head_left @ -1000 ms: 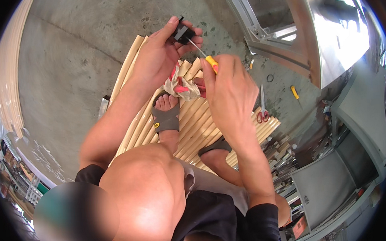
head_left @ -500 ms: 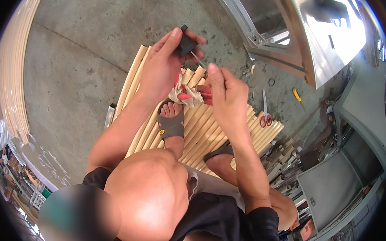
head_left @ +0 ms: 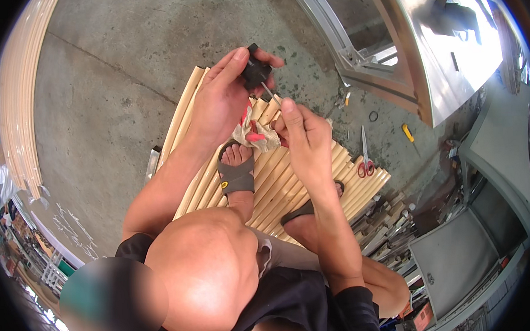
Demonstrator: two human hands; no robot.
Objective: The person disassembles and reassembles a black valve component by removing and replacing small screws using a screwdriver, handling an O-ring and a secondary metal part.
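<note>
My left hand (head_left: 222,99) is closed around a small black block-like part (head_left: 255,71), gripping it between thumb and fingers. From the right, my right hand (head_left: 307,136) holds a screwdriver (head_left: 271,94). Its thin metal shaft reaches up to the underside of the black part; my fingers hide the handle. Whether the tip sits in a screw cannot be seen. Just below the hands, a cream and red work glove (head_left: 262,138) lies crumpled on a row of pale yellow slats (head_left: 272,183), beside my sandalled foot (head_left: 237,173).
Scissors with red handles (head_left: 366,168) lie right of the slats, near a yellow utility knife (head_left: 408,133) on the concrete floor. A metal frame (head_left: 386,81) stands at the upper right. Long pale strips (head_left: 19,100) line the left side. Offcuts (head_left: 387,219) are heaped at lower right.
Both hands have shifted slightly, bringing the black part and screwdriver a little lower in view. The black part has turned somewhat in my left hand. Both grips remain.
</note>
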